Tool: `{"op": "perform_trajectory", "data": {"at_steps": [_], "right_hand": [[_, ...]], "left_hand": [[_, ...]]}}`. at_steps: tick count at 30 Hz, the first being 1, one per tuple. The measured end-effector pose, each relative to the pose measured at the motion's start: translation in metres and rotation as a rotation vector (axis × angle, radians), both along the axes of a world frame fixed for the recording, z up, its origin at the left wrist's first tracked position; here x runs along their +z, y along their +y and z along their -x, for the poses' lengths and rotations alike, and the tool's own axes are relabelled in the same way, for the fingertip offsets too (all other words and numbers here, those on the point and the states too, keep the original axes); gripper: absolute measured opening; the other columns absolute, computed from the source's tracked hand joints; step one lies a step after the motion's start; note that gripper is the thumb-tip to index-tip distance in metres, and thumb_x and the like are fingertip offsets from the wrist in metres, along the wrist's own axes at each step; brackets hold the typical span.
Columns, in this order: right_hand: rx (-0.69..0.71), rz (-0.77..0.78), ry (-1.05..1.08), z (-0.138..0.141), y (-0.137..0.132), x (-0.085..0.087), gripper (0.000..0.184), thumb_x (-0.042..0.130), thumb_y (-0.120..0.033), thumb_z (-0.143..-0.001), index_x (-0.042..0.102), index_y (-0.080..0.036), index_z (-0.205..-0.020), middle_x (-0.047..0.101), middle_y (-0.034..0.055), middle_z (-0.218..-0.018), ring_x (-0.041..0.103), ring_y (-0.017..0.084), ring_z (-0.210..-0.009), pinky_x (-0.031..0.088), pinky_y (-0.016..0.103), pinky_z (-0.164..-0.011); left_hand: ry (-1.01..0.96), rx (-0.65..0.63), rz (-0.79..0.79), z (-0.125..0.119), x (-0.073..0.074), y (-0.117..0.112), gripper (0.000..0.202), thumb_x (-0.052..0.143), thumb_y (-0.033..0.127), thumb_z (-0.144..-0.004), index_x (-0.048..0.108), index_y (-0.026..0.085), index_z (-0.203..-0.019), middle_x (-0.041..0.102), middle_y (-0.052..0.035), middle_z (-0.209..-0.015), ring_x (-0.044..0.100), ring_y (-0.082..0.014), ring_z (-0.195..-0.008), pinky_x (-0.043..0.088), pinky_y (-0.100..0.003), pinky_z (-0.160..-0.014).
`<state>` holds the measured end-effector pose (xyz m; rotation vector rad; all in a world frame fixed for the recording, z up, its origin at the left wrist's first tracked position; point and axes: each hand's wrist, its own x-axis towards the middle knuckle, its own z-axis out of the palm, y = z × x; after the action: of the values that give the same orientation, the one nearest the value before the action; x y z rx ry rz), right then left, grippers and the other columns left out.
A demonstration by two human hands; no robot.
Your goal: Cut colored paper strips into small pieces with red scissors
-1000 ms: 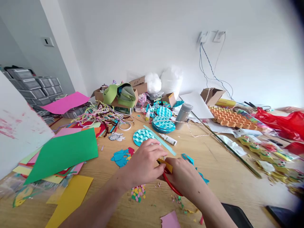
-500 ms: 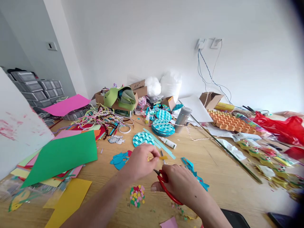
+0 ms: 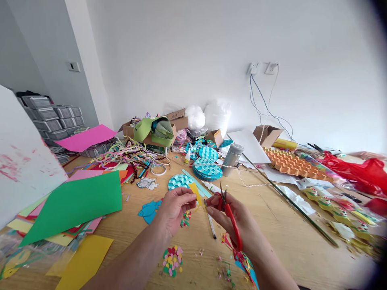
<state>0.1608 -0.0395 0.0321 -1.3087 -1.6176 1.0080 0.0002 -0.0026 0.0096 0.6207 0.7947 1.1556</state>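
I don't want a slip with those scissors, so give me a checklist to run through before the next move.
1. Yellow paper strip secure in the left hand: ok; thumb and fingers pinch it.
2. Red scissors held in the right hand: ok; their blades point up.
3. Scissor blades apart from the strip: ok; no contact shows.
4. Space between the hands free of loose things: not ok; a pen lies there.
5. Pile of paper dots away from both hands: ok; it lies nearer the person.
6. White bottle capped: cannot tell; it is too small here.
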Motion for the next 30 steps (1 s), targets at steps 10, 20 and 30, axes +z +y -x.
{"op": "perform_trajectory", "data": {"at_steps": [10, 20, 30], "right_hand": [[0.019, 0.116, 0.083, 0.01, -0.003, 0.005, 0.035, 0.07, -0.041, -0.067, 0.043, -0.02, -0.072, 0.042, -0.006, -0.062, 0.037, 0.01, -0.056, 0.03, 0.021, -0.051], [0.073, 0.123, -0.016, 0.0, -0.003, 0.003, 0.02, 0.062, -0.031, -0.073, 0.045, -0.02, -0.073, 0.044, -0.0057, -0.061, 0.039, 0.01, -0.055, 0.032, 0.021, -0.051], [-0.017, 0.028, -0.055, -0.005, 0.006, -0.006, 0.03, 0.062, -0.047, -0.077, 0.051, -0.019, -0.078, 0.053, -0.0009, -0.067, 0.049, 0.014, -0.063, 0.04, 0.024, -0.057]], "left_hand": [[0.06, -0.109, -0.101, -0.008, -0.001, -0.01, 0.032, 0.08, 0.022, -0.054, 0.062, 0.013, -0.08, 0.065, -0.0019, -0.071, 0.058, -0.0122, -0.066, 0.046, -0.028, -0.07], [0.347, -0.206, -0.251, 0.001, 0.0, -0.008, 0.022, 0.08, 0.026, -0.058, 0.067, 0.014, -0.07, 0.065, -0.0012, -0.068, 0.057, -0.0106, -0.067, 0.043, -0.024, -0.068], [0.441, -0.259, -0.315, 0.007, 0.001, -0.004, 0.028, 0.077, 0.034, -0.062, 0.073, 0.013, -0.081, 0.071, -0.0057, -0.08, 0.061, -0.0161, -0.077, 0.044, -0.027, -0.074]]}}
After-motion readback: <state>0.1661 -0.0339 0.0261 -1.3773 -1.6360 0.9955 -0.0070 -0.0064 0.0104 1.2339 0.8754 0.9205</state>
